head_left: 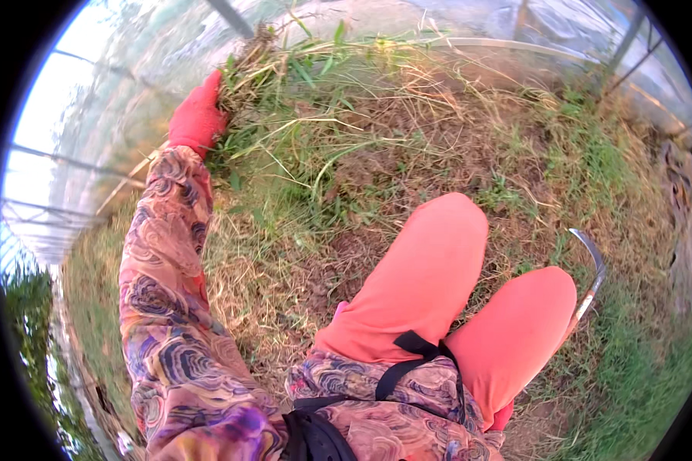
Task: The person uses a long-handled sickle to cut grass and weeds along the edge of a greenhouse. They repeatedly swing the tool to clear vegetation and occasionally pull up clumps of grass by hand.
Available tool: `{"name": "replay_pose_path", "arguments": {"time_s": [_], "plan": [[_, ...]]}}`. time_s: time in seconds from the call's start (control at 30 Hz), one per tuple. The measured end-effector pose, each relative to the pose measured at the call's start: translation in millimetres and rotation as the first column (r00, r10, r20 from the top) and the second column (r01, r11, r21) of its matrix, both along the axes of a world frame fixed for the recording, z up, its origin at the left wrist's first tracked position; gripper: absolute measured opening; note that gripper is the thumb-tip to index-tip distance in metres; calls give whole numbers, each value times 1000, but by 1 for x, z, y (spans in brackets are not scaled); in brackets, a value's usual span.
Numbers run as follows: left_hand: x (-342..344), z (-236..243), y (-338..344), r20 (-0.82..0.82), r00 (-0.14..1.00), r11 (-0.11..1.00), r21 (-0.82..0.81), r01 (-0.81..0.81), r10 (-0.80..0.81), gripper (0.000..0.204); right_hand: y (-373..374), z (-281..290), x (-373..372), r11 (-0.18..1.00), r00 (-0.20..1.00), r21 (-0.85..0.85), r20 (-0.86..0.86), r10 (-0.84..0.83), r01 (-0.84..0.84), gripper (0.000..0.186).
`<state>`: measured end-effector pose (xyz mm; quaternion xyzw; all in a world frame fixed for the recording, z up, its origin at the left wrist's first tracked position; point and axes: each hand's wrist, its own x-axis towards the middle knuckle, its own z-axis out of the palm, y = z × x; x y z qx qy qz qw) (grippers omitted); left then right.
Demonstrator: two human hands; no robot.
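My left hand (200, 115), in a red glove, stretches out to the far left, closed around a clump of pulled weeds (257, 73) with dry roots and green blades. Long stems trail from that clump to the right over the ground. Low on my right side, only a bit of my red-gloved right hand (502, 416) shows beside my thigh; its fingers are hidden. From there the handle of a sickle (592, 265) runs up past my right knee, in line with that hand. The curved metal blade points up and away, over the grass.
I squat on ground covered with dry cut grass (277, 300) and green tufts (600, 154). Clear plastic sheeting (469, 19) on metal poles (231, 15) rises along the far side. Denser green grass (646, 384) grows at the lower right.
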<state>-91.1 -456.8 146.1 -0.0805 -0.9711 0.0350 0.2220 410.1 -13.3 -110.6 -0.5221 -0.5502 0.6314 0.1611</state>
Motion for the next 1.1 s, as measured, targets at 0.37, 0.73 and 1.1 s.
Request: {"name": "replay_pose_path", "arguments": {"time_s": [0.37, 0.73, 1.1], "plan": [[230, -64, -173, 726, 644, 828, 191, -526, 241, 75, 48, -35, 3, 943, 946, 77, 11, 323, -323, 35], [102, -54, 89, 453, 861, 965, -2, 263, -233, 60, 37, 27, 34, 673, 969, -739, -193, -157, -39, 22], [142, -52, 394, 414, 201, 322, 246, 914, -888, 31, 131, 73, -119, 975, 986, -181, -131, 107, -130, 40]]}}
